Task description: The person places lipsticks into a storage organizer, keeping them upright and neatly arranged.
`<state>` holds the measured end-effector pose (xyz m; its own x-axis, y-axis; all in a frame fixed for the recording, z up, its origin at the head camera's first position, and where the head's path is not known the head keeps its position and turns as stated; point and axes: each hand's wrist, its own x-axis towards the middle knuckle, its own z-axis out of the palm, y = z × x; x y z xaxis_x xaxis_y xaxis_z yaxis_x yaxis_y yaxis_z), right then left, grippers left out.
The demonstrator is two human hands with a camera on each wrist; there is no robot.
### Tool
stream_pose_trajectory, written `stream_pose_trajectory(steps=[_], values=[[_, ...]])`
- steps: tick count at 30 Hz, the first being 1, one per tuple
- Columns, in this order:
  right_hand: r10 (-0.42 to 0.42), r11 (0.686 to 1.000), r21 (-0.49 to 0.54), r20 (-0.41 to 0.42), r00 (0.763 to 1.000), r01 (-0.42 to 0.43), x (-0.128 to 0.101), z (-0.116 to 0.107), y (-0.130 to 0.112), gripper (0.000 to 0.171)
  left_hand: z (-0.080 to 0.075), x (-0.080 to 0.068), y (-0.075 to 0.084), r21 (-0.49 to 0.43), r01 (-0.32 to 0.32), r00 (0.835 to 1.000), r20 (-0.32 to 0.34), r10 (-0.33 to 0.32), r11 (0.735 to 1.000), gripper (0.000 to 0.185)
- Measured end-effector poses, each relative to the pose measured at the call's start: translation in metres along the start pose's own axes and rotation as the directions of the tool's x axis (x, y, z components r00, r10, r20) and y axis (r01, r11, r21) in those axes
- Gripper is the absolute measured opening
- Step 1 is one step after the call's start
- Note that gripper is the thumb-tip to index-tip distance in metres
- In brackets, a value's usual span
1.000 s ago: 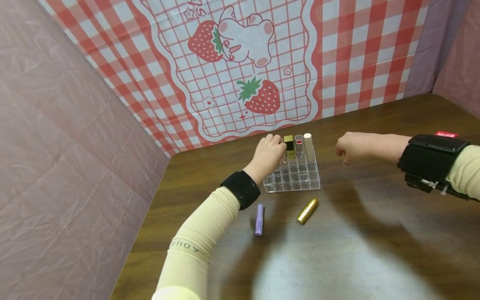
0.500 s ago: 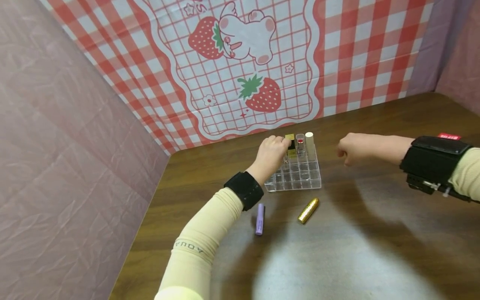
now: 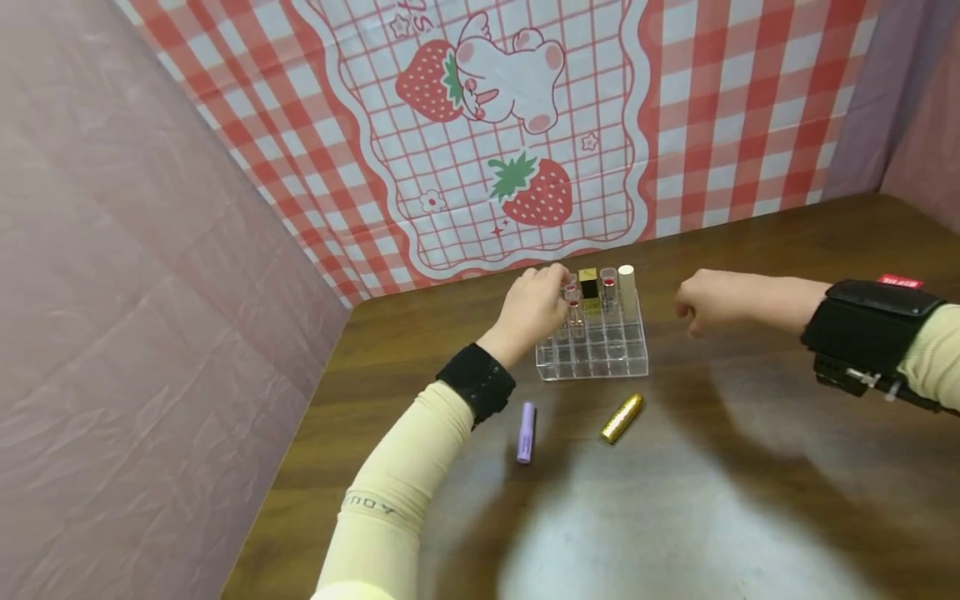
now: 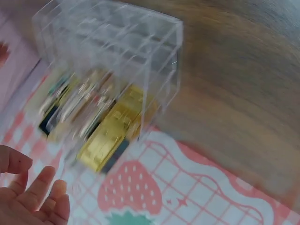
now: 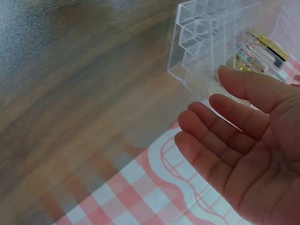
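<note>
My left hand (image 3: pixel 531 307) is at the left rear of a clear acrylic lipstick organizer (image 3: pixel 592 368). Its fingers (image 4: pixel 40 185) are loosely bent and hold nothing in the left wrist view, apart from the lipsticks. Along the organizer's back rows stand a clear-capped lipstick (image 3: pixel 573 306), a gold-and-black lipstick (image 3: pixel 588 289), another clear-capped red lipstick (image 3: pixel 609 288) and a cream tube (image 3: pixel 627 287). A shiny gold lipstick (image 4: pixel 105 143) shows large in the left wrist view. To the organizer's right my right hand (image 3: pixel 708 297) hovers, relaxed and holding nothing, its fingers (image 5: pixel 206 154) gently bent.
On the wooden table (image 3: pixel 720 517), a purple tube (image 3: pixel 527 433) and a gold tube (image 3: pixel 622 418) lie in front of the organizer. A red-checked strawberry cloth (image 3: pixel 697 125) hangs behind, and pink fabric (image 3: pixel 150 292) bounds the left side.
My left hand moved right toward the gold-and-black lipstick, then drew back left, uncovering it and the clear-capped lipstick beside it. My right hand has stayed nearly still.
</note>
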<state>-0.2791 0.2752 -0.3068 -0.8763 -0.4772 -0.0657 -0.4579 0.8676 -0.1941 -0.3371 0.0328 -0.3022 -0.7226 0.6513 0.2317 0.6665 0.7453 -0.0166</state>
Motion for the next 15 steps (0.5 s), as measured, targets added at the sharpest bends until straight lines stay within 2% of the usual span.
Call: stream_pose_trajectory(steps=[2, 5, 10, 15], values=[[0.010, 1.000, 0.001, -0.014, 1.000, -0.010, -0.003, -0.004, -0.004, 0.014, -0.009, -0.006, -0.004, -0.100, 0.073, 0.997, -0.016, -0.075, 0.992, 0.030], [0.012, 1.000, -0.007, -0.054, 0.998, -0.012, -0.008, -0.009, -0.009, 0.019, -0.017, -0.015, -0.009, -0.179, 0.125, 0.988, -0.067, -0.139, 0.976, 0.029], [0.011, 1.000, -0.009, -0.121, 0.993, -0.012, -0.016, -0.016, -0.020, 0.025, -0.020, -0.034, -0.017, -0.175, 0.163, 0.978, -0.100, -0.182, 0.971, 0.026], [0.038, 0.999, 0.031, -0.163, 0.986, -0.033, -0.025, -0.020, -0.031, 0.027, -0.017, -0.054, -0.019, -0.153, 0.201, 0.975, -0.065, -0.213, 0.967, 0.021]])
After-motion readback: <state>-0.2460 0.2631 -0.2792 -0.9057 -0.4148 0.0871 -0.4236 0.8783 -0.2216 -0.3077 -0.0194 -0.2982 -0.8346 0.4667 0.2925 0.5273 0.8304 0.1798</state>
